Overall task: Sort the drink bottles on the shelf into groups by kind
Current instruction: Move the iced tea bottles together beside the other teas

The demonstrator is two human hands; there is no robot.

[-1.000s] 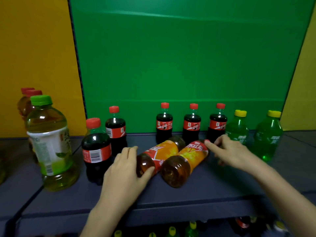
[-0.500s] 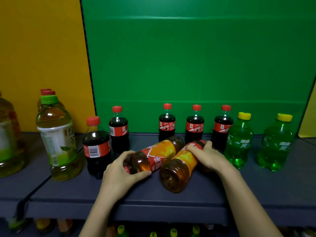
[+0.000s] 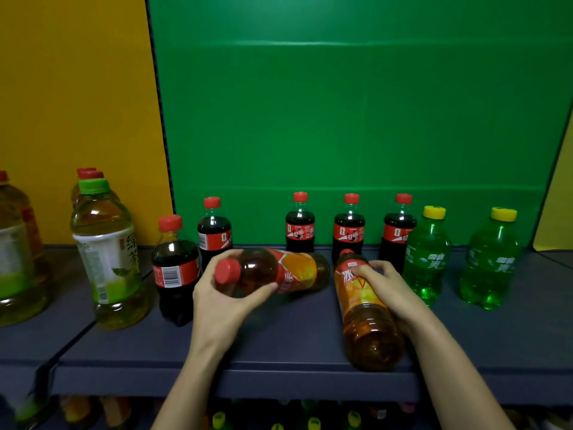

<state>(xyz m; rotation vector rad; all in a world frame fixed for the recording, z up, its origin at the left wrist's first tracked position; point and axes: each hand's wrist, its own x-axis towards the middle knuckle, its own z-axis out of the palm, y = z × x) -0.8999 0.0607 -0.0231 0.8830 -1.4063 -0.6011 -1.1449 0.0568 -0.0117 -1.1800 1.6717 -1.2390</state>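
Note:
Two amber iced-tea bottles with red-orange labels are in my hands over the dark shelf (image 3: 279, 342). My left hand (image 3: 223, 302) grips the left tea bottle (image 3: 297, 270) near its red cap; it lies sideways, cap to the left. My right hand (image 3: 387, 290) grips the right tea bottle (image 3: 369, 330) at its label, cap pointing away, base at the shelf's front edge. Behind stand several cola bottles (image 3: 300, 225) with red caps and two green soda bottles (image 3: 428, 259) with yellow caps.
A large green-tea bottle (image 3: 108, 256) with a green cap and other big tea bottles (image 3: 15, 252) stand at the left. A green back panel (image 3: 341, 119) and a yellow panel (image 3: 71, 103) close the shelf. More bottle caps show on the shelf below (image 3: 313, 422).
Both hands have closed round the two lying tea bottles. The left one has swung cap-left and lifted; the right one has been pulled apart from it toward the right and front.

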